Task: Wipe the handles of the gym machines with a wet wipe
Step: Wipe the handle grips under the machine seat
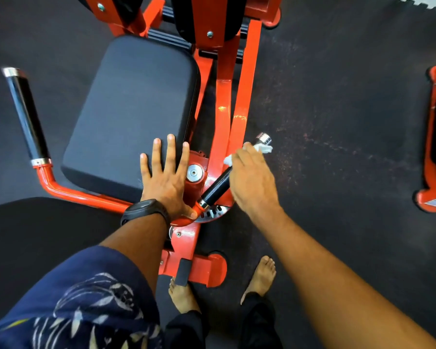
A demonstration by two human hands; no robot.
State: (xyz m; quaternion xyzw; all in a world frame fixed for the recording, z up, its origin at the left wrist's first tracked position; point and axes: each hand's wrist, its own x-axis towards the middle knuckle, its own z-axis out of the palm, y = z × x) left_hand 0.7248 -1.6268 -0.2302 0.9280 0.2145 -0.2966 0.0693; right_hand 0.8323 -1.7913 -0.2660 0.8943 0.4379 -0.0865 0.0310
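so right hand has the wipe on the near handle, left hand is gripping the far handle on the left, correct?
Not quite. The left hand grips nothing: it lies flat, fingers spread, on the black seat pad, as the head view shows. The far handle stands untouched at the left. The right hand does hold the wipe against the near handle.

A dark rubber floor [337, 96], flecked with reddish specks, filled the view. At the top right its jagged, interlocking edge met a pale strip [433, 0]. A red-framed machine [244, 79] with a black padded seat [136, 109] stood on the floor. Part of another red frame [430, 127] showed at the right edge. The light was soft and even.
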